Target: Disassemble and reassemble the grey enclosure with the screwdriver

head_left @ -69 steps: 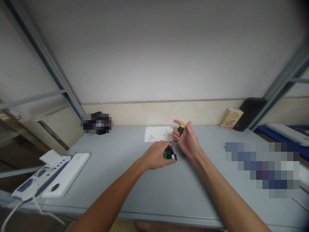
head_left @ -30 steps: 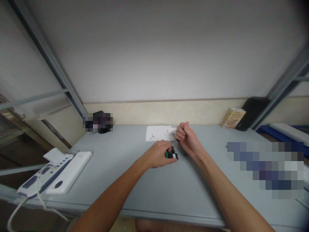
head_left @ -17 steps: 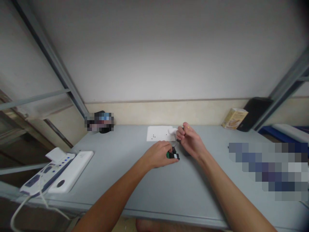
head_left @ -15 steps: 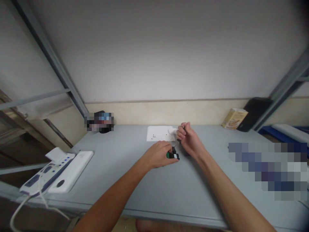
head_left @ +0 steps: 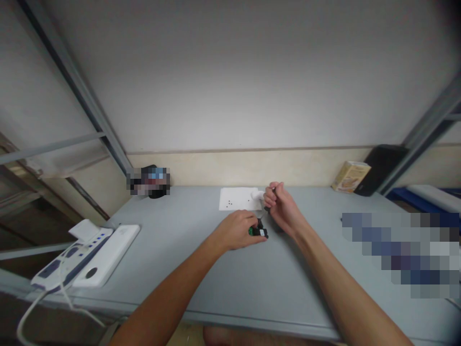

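Observation:
My left hand [head_left: 238, 230] is closed around a small black device with a green circuit board [head_left: 260, 232], holding it low over the grey desk. The thumb runs along its near side and the fingers reach over its far side. My right hand [head_left: 283, 207] is wrapped round the dark handle of a screwdriver [head_left: 267, 209]. Its thin shaft slants down and left to the device; the tip is too small to make out. Just behind both hands lies a white sheet of paper [head_left: 236, 194] with several tiny dark pieces [head_left: 229, 203] on it, which look like screws.
At the left are a white power strip [head_left: 72, 257] with a cable and a white flat box-like unit [head_left: 111, 254]. A yellow box [head_left: 350, 177] and a black case [head_left: 383, 168] stand at the back right. A black object [head_left: 156, 193], partly blurred, stands back left.
Both hands hold nearly the same places, with the screwdriver still slanting down to the device. The whole view has shifted very slightly.

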A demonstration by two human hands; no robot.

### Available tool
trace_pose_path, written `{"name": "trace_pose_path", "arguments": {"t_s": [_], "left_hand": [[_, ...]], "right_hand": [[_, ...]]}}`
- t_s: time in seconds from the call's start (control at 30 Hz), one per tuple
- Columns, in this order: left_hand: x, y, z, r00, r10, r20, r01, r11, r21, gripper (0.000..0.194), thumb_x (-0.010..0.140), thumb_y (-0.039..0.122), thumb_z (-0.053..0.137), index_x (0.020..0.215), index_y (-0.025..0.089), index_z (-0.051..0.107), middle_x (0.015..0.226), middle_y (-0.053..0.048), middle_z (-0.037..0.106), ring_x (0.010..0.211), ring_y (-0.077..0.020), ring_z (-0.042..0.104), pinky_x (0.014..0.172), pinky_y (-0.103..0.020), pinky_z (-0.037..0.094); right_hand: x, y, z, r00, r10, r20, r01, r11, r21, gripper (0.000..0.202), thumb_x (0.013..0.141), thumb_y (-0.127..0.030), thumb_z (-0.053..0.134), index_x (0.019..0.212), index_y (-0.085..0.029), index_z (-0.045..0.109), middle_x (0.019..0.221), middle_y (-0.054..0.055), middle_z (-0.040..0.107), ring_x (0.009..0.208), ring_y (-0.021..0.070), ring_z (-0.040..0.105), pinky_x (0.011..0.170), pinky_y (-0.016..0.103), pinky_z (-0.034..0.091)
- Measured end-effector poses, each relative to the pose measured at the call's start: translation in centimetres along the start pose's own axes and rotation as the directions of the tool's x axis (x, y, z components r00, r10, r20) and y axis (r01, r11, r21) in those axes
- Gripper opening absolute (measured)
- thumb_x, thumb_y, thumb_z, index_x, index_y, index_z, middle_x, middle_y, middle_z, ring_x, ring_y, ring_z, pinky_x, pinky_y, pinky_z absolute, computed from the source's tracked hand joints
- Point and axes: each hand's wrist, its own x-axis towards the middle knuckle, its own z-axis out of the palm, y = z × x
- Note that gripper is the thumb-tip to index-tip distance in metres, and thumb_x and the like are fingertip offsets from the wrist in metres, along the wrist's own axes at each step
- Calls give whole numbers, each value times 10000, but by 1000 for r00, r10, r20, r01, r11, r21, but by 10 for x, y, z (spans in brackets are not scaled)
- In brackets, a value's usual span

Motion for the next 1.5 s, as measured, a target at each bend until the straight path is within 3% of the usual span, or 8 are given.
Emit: {"name": "trace_pose_path", "arguments": {"t_s": [0.23,0.43,0.53,0.73,0.9,1.2,1.37,1.5], "left_hand": [[-1,-3,3,1000,-23,-13,22,997,-76,365,882,563,732,857,205,663,957,-52,714,937,-234,674,878,-335,508],[-1,0,1,995,-96,-18,93,989,-111,386,823,539,797,940,214,625,969,-41,709,919,-236,666,838,-335,503],[-1,1,1,994,-108,-15,106,987,-122,398,818,549,797,940,220,611,973,-39,709,919,-238,663,835,-337,499],[0,0,1,989,-149,5,147,968,-206,392,797,523,823,951,226,619,1003,-32,711,938,-231,663,856,-334,499],[0,-1,1,986,-164,11,162,960,-228,418,781,523,833,974,221,619,1001,-34,703,918,-226,651,843,-331,495],[0,-1,3,984,-177,2,174,962,-212,428,775,521,836,960,218,597,978,-30,688,887,-223,639,802,-323,479],[0,-1,2,983,-183,16,183,960,-210,437,769,533,838,933,217,585,948,-27,681,858,-218,628,761,-315,462],[0,-2,2,984,-179,9,177,959,-221,438,771,534,835,919,219,570,941,-23,674,843,-211,619,752,-306,454]], "right_hand": [[-4,-1,2,999,31,31,-27,993,-117,341,765,-482,875,894,-242,671,951,11,647,842,151,629,766,279,527],[-3,5,3,998,-14,66,23,988,-150,360,852,-551,777,816,-255,576,613,-69,416,495,91,366,503,221,372],[-1,5,3,999,24,40,-20,995,-97,399,892,-656,666,962,-263,661,679,-36,487,556,117,451,550,256,438],[-6,1,0,999,26,30,-22,992,-128,297,767,-369,888,851,-240,634,988,10,676,794,138,627,712,267,497],[-2,3,0,999,12,30,-10,998,-66,306,844,-504,805,882,-269,613,634,-70,435,489,93,344,503,236,364],[-6,-5,-1,999,47,8,-47,997,-61,291,747,-374,877,836,-250,629,969,18,672,805,171,631,716,310,513],[-5,-5,-1,998,28,62,-26,999,-42,323,833,-472,810,788,-254,576,626,-56,396,515,112,384,529,271,407],[-2,-6,-2,996,69,53,-67,997,-34,316,933,-576,639,911,-262,660,705,-6,488,624,153,507,611,312,496]]}}
